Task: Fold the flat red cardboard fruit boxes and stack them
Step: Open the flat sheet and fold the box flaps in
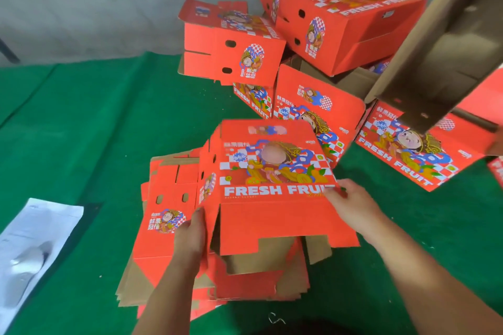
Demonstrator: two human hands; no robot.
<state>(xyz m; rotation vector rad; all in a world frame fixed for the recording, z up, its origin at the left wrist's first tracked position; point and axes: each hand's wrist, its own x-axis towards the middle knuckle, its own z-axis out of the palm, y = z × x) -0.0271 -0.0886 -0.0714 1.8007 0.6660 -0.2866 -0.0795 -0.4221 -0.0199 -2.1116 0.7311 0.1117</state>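
Note:
A red fruit box (275, 187) printed "FRESH FRUIT" is half opened and lifted above a pile of flat red box blanks (168, 228) on the green cloth. My left hand (192, 231) grips its left edge near the side panel. My right hand (351, 204) holds its right edge at the printed strip. Its lower flaps hang open and show brown cardboard. Behind it, folded red boxes (340, 30) are heaped at the back right, some tilted.
A folded box seen from its brown inside (446, 46) sits tilted at the upper right. A white plastic bag (30, 250) lies on the green cloth (89, 128) at the left. A grey wall (89, 0) runs behind.

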